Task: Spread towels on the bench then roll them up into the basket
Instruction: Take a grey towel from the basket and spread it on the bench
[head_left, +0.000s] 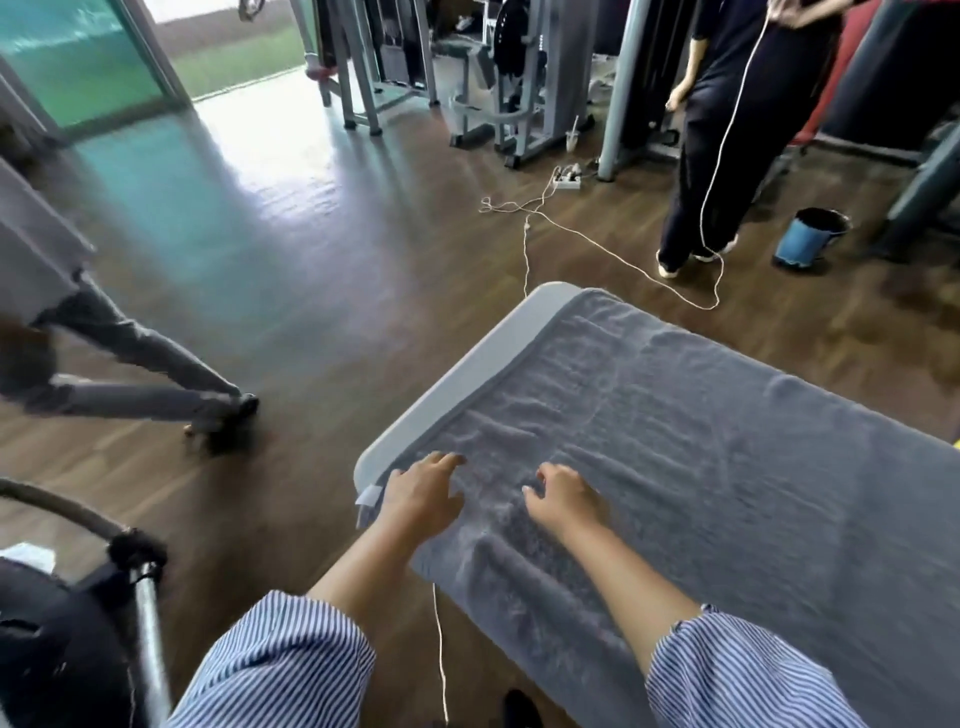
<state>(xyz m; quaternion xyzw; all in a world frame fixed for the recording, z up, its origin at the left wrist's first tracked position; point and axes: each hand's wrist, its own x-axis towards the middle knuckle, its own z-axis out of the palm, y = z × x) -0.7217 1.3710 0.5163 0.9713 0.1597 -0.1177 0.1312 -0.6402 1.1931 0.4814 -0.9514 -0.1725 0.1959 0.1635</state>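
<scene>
Fingers of 2 hands, left hand (422, 496) and right hand (563, 500), lie spread, palms down on a grey towel (691, 441) covering the bench (457, 374), forearms reaching toward 12 o'clock.

Light grey padded bench (457, 374), rounded corners, runs from bottom centre up and right. Grey towel (675, 441) spread flat over most of its top, surface rippled, a raised fold near the closest end. Towel's left hem runs just inside the bench's left edge, leaving a bare strip along that side and at the far corner. White tag (370, 496) at towel's near left corner. Bench stands on wood floor (322, 332).
</scene>
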